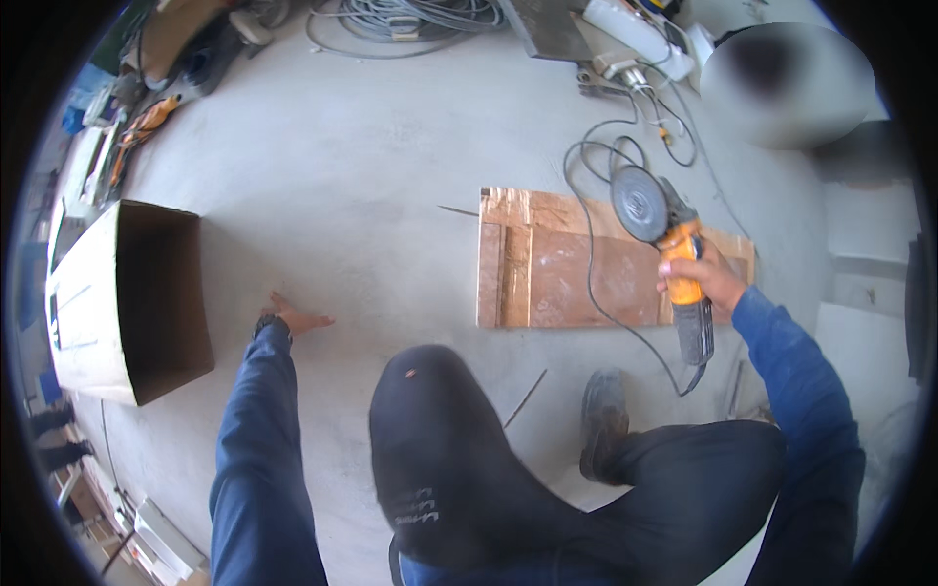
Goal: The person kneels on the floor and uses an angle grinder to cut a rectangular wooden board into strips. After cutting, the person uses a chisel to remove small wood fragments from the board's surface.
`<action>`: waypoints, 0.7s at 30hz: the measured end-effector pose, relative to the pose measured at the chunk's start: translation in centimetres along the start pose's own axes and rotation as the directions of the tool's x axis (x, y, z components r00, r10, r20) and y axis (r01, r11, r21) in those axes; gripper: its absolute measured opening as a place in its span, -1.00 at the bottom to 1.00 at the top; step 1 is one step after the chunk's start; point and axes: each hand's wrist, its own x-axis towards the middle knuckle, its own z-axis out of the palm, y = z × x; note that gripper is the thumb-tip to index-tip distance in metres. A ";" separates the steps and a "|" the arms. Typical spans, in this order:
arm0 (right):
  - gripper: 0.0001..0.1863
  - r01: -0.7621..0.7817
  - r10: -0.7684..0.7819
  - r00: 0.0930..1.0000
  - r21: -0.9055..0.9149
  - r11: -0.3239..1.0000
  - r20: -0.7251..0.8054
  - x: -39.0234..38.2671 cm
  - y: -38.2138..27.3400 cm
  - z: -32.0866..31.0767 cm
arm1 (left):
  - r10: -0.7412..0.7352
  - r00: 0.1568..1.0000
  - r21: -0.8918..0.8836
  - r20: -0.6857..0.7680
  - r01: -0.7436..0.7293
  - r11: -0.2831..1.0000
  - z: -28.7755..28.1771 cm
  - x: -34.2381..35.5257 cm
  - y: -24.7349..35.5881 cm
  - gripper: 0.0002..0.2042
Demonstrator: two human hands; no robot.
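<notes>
An orange and black angle grinder (685, 262) is gripped in my right hand (716, 275), its grey disc (640, 203) pointing away from me. Its dark cord (598, 285) loops across a wooden panel (591, 273) that lies on the floor below the tool. Whether the disc is turning I cannot tell. My left hand (293, 316) holds nothing, its fingers spread over the concrete floor, with a dark band at the wrist. Left of that hand stands a cardboard box (132, 303), its open side facing it.
Coiled grey cable (405, 18) lies at the far edge. A white power strip (640, 37) with plugs sits at the far right, near a blurred pale round container (788, 86). A thin rod (526, 397) rests by my boot (604, 420). Assorted tools and clutter line the left side.
</notes>
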 end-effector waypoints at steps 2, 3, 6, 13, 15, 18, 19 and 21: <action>-0.54 -0.069 0.067 0.997 0.093 0.993 0.022 0.1 -1.6 1.8 | -0.085 0.995 -0.070 0.052 0.088 0.994 1.5 -1.6 0.5 0.68; -0.54 -0.114 0.111 0.993 0.138 0.984 0.031 0.8 -1.7 3.1 | -0.078 0.996 -0.106 0.045 0.082 0.991 1.7 -2.4 0.9 0.71; -0.49 -0.180 0.138 0.981 0.374 0.910 0.136 4.0 0.3 8.8 | -0.067 0.997 -0.155 0.035 0.072 0.985 1.5 -4.1 1.6 0.72; -0.36 -0.173 0.133 0.984 0.820 0.546 0.119 6.4 8.5 21.6 | -0.094 0.995 -0.170 0.031 0.098 0.981 1.7 -3.4 1.5 0.72; -0.36 -0.163 0.146 0.985 0.805 0.570 0.096 6.6 9.7 22.6 | -0.099 0.995 -0.133 0.033 0.102 0.986 2.2 -2.7 1.3 0.72; -0.33 -0.161 0.160 0.984 0.763 0.626 0.076 6.9 10.7 22.6 | -0.090 0.995 -0.131 0.031 0.094 0.987 2.8 -2.0 0.9 0.72; -0.32 -0.149 0.138 0.987 0.752 0.642 0.078 7.0 10.9 22.4 | -0.080 0.997 -0.144 0.025 0.082 0.986 2.9 -1.8 0.7 0.72; -0.31 -0.143 0.126 0.989 0.741 0.656 0.079 7.0 11.2 21.7 | -0.080 0.997 -0.142 0.010 0.081 0.987 2.9 -1.7 0.6 0.72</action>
